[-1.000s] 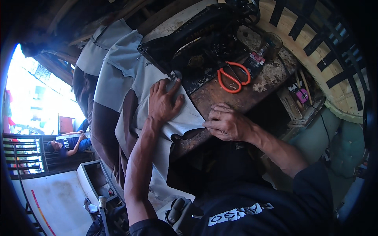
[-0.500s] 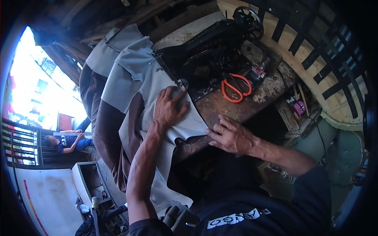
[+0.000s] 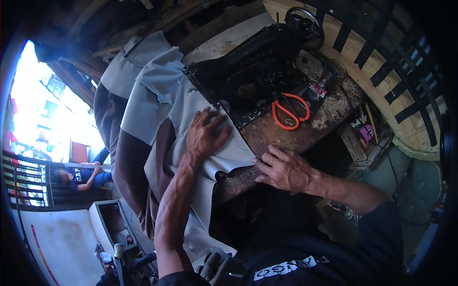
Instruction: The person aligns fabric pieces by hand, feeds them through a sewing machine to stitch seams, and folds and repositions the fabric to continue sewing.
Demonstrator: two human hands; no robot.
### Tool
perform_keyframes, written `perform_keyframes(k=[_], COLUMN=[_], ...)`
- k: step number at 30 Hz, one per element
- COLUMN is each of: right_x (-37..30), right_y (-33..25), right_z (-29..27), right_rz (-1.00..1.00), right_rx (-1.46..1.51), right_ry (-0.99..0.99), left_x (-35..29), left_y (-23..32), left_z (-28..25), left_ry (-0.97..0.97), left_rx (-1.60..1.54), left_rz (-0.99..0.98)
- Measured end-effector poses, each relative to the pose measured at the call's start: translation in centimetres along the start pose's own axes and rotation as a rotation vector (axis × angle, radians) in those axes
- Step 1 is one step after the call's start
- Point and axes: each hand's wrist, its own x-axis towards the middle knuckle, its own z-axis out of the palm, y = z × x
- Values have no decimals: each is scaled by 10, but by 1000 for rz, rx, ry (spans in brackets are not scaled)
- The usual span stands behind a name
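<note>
A large piece of pale grey and brown fabric (image 3: 183, 112), which looks like leatherette, lies bunched and draped over the left of a worn work table (image 3: 234, 183). One edge runs under the needle end of a black sewing machine (image 3: 243, 64). My left hand (image 3: 204, 135) rests palm down on the pale part, fingers spread, just in front of the presser foot. At the near corner of the fabric, my right hand (image 3: 285, 170) has its fingers curled in, with the corner at the fingertips. Its thumb is partly hidden.
Orange-handled scissors (image 3: 291, 112) lie on the table right of the machine, near a glass jar (image 3: 335, 70). An open drawer (image 3: 355, 140) holds a purple item. A frame with black straps (image 3: 381, 66) stands at the right. Another person (image 3: 86, 177) sits at the far left.
The view has shifted slightly. Both hands and the fabric stay in nearly the same places, with only small finger movement.
</note>
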Motion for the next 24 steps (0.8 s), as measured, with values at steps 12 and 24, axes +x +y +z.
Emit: perform_keyframes(k=[12, 24], right_x=[18, 34], right_y=[16, 34], right_z=[8, 18], right_rz=[-63, -84], right_rx=[-39, -85], right_ry=[1, -13], left_x=[11, 26], left_y=[-19, -31], left_z=[0, 0], left_ry=[-77, -82], left_rx=[-38, -81], left_rz=[-122, -185])
